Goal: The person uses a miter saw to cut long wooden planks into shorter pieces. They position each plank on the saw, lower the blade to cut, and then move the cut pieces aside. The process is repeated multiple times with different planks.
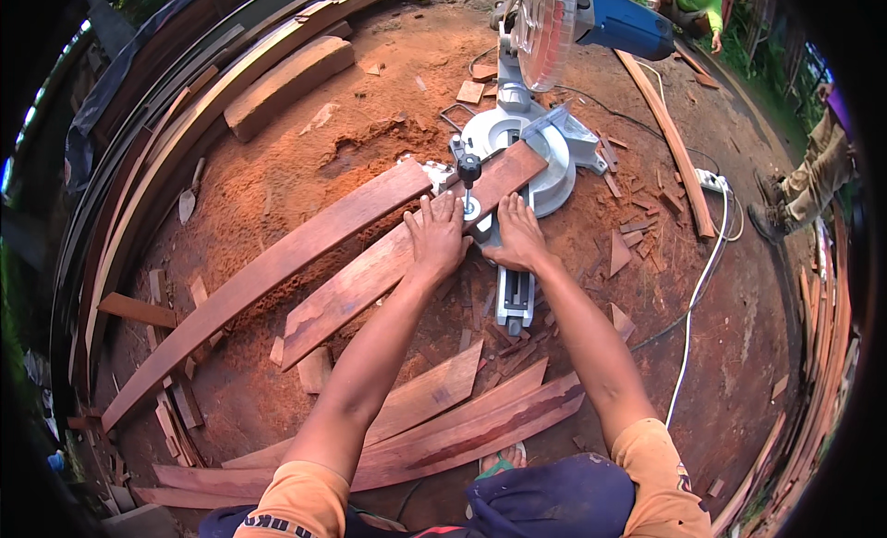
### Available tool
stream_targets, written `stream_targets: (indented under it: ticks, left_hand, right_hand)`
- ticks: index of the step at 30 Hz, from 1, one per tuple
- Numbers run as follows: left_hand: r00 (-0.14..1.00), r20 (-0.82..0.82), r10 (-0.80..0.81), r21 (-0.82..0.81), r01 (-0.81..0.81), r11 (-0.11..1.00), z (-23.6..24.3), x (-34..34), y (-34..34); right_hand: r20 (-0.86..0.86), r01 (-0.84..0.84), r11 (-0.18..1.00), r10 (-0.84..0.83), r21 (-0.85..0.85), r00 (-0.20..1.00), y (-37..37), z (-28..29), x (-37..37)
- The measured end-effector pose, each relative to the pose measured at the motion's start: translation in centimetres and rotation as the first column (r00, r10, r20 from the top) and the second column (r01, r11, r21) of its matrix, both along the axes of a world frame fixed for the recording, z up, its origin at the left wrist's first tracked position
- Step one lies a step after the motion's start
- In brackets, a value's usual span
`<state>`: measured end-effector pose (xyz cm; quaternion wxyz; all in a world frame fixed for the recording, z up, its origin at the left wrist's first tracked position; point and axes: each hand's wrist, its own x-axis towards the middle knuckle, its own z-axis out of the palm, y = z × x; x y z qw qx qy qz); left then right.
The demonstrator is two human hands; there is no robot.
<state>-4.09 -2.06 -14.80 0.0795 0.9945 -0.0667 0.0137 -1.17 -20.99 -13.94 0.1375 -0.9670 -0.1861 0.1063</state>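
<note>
A reddish-brown wooden board [356, 284] lies across the grey base [554, 173] of a mitre saw, running from lower left to upper right. My left hand [436, 240] rests flat on the board with its fingers spread, just left of the hold-down clamp with a black knob [469, 170]. The clamp's round foot sits over the board. To the right of the clamp, my right hand [517, 239] lies with fingers stretched out at the board's near edge, by the saw base. The blue saw head [621, 22] is raised beyond, its blade behind a clear guard.
A long plank [268, 265] lies left of the board. Cut planks [443, 418] are by my feet, and offcuts litter the sawdust-covered ground. A trowel [191, 194] lies at left. A white cable [699, 288] runs along the right, where another person [818, 164] stands.
</note>
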Motion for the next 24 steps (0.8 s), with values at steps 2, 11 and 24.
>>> stream_targets:
  ticks: [2,11,24]
  left_hand:
    - [0.997,0.034,0.068,-0.008,-0.068,0.998,-0.1,0.2,-1.2]
    - [0.946,0.160,0.281,-0.331,-0.217,0.919,-0.3,2.1,-1.7]
    - [0.980,-0.152,0.127,0.039,-0.123,0.992,3.1,-4.1,6.5]
  right_hand:
    - [-0.007,-0.006,1.000,0.006,-0.001,1.000,-0.2,0.1,0.0]
    - [-0.014,0.001,1.000,-0.001,-0.031,1.000,-0.2,-0.1,0.0]
    - [-0.017,-0.014,0.998,0.013,-0.054,1.000,-0.3,0.0,0.2]
